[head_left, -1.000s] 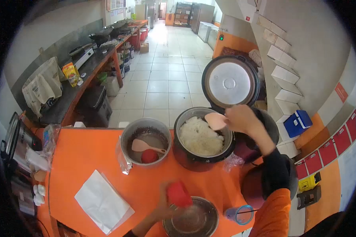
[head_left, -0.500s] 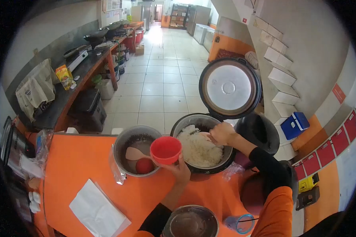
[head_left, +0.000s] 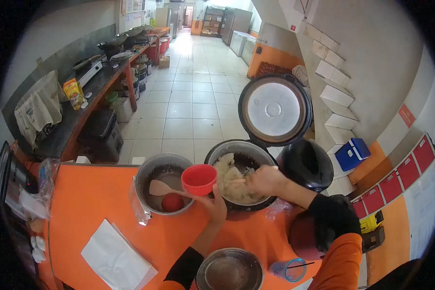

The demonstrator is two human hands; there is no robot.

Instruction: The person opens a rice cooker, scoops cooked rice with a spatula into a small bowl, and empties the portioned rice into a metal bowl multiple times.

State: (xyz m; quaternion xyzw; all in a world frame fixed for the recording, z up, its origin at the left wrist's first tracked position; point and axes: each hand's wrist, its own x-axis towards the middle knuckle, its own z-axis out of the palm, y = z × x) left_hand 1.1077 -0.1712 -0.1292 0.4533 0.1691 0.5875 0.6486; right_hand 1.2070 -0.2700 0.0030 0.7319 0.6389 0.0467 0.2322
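My left hand point(head_left: 214, 207) holds a small red bowl point(head_left: 199, 180), its mouth up and seemingly empty, between the pot and the rice cooker. Over the open rice cooker point(head_left: 209, 162), my right hand point(head_left: 266, 183) is closed around a pale rice paddle point(head_left: 238, 181), whose blade is in or behind the rice. White rice point(head_left: 227, 175) is heaped toward the left and near side, with dark inner wall bare at the back. Left of the bowl stands a metal pot point(head_left: 142, 180) containing another pale paddle point(head_left: 160, 187) and a round red object point(head_left: 172, 202).
The cooker's raised lid point(head_left: 274, 110) stands behind it. A closed black cooker point(head_left: 307, 164) is to the right. Nearer me are a round metal lid or pan point(head_left: 229, 271) and a blue cup with a straw point(head_left: 294, 270). White paper point(head_left: 116, 256) lies on the orange table point(head_left: 92, 193).
My right hand has moved down and toward me with the paddle. Rice has shifted, baring more of the cooker's back wall. The left hand still holds the red bowl; the view has shifted slightly.
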